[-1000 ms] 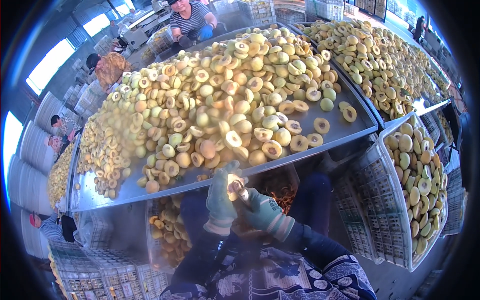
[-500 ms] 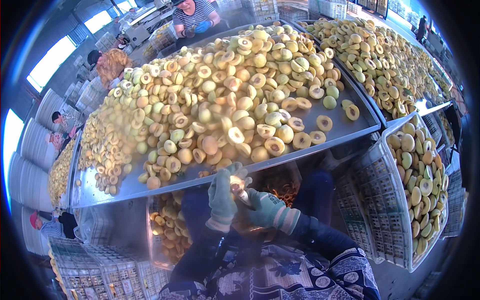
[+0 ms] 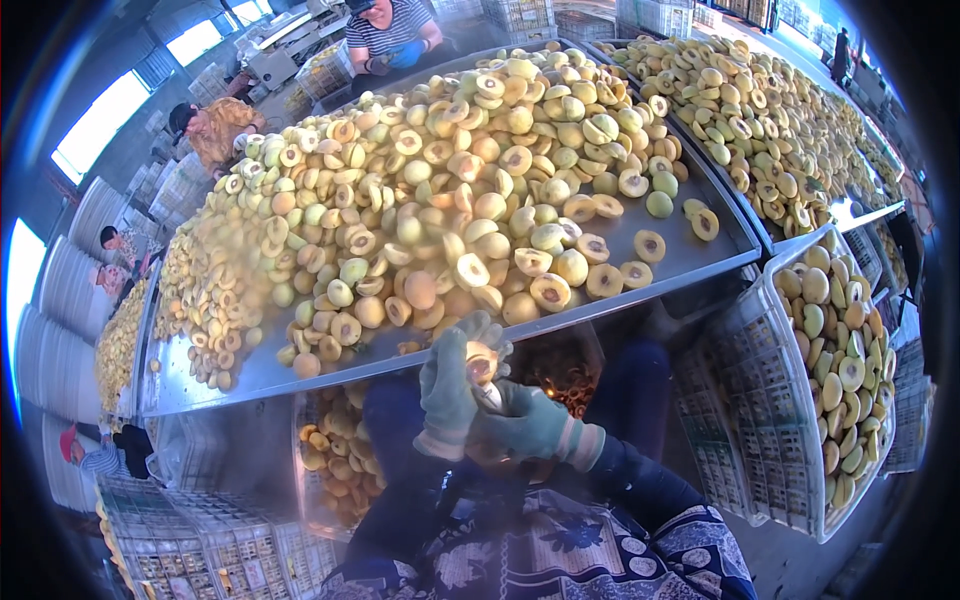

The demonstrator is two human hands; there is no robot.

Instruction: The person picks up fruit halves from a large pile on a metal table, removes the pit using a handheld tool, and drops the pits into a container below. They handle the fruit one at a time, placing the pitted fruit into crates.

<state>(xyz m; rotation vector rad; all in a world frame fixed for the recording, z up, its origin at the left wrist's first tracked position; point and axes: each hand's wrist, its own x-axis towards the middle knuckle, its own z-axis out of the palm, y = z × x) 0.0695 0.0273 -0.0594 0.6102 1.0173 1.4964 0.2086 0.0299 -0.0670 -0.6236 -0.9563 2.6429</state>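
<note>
Both my hands wear pale grey-green knit gloves and work close together just below the near edge of the metal table. My left hand is closed around a peach half, its cut face turned up. In my right hand is a short, slim pitting tool with a pale shaft, its end at the middle of the cut face. The tool's tip and most of its handle are hidden. A large heap of yellow peach halves covers the table, many with brown pit hollows.
A plastic crate of peach halves stands at my right. Below the table sit another crate of halves and a container of brown scraps. Stacked crates stand lower left. Co-workers, including a person in stripes, surround the tables.
Both hands have risen slightly with the peach half and tool. More of the fruit's cut face shows, and my right hand has turned a little. The table heap looks unchanged.
</note>
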